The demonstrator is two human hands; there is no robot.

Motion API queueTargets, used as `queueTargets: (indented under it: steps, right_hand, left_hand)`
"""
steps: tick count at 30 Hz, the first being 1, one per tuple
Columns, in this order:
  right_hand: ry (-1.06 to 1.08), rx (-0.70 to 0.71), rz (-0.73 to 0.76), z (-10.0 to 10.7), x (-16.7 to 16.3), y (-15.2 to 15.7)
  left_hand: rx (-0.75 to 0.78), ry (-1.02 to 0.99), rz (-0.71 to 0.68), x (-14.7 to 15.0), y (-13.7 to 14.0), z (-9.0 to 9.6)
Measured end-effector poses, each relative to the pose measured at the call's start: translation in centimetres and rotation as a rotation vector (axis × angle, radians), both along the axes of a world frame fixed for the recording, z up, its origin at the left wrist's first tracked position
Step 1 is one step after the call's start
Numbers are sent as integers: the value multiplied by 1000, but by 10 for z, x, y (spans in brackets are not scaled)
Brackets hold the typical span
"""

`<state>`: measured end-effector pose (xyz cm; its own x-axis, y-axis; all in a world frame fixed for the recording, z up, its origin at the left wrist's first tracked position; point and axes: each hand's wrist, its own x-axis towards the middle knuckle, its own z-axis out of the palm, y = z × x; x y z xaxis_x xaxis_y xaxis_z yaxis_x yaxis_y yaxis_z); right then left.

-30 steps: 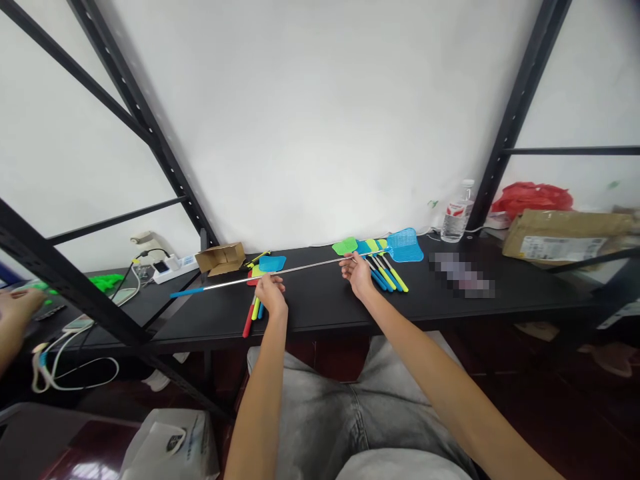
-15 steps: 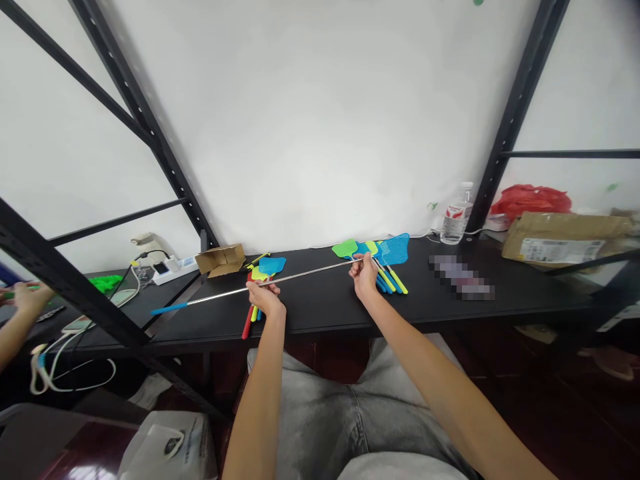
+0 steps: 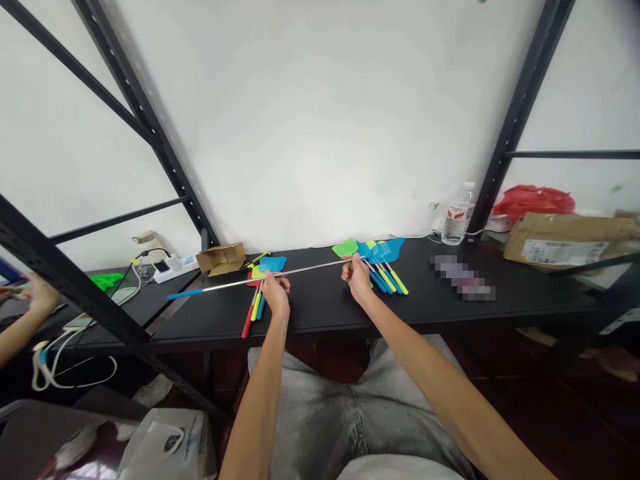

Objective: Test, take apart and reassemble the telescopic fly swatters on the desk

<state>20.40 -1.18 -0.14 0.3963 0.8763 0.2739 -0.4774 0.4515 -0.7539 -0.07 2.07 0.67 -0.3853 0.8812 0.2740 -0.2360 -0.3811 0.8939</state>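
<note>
Here's the long swatter [image 3: 315, 268], slim shiny metal rod, blue grip out left, raised over the smooth black worktop [image 3: 320, 310]! Left hand [image 3: 276, 291] pinches it mid-rod; right hand [image 3: 357, 277] pinches nearer the head end. Three grips in the left bundle [image 3: 255, 303], red, yellow, blue; two yellow among blues in the right bundle [image 3: 387, 277]. One clear ribbed bottle [image 3: 455, 223] stands beyond.

Table [image 3: 320, 303] is black. Left: open cardboard box [image 3: 221, 259] at the back; near it, left swatter bunch [image 3: 257, 307], red/yellow/blue handles. Right: second swatter bunch [image 3: 388, 280], blue/yellow handles; upright water bottle [image 3: 456, 223]; pixelated item [image 3: 463, 275] in front of it.
</note>
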Motion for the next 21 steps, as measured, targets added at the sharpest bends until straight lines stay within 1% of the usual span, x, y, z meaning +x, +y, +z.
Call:
queueTargets:
  steps: [3, 6, 8, 12, 16, 18, 21]
  right_hand:
    - [-45, -5, 68, 0, -4, -2]
    - [-16, -27, 118, 3, -4, -4]
    - [13, -53, 140, 5, -3, -5]
    - [168, -95, 69, 8, 5, -4]
    - [310, -81, -3, 7, 15, -2]
    - [374, -70, -27, 6, 18, -1]
    - [390, -63, -45, 7, 19, -2]
  left_hand:
    - [25, 55, -103, 5, -1, -2]
    - [33, 64, -174, 6, -1, -3]
    - [11, 56, -198, 5, 1, -3]
    - [-50, -105, -133, 4, 3, -2]
    - [-67, -143, -151, 1, 2, 2]
    - [-63, -230, -134, -1, 1, 4]
    - [-65, -374, -96, -5, 0, 6]
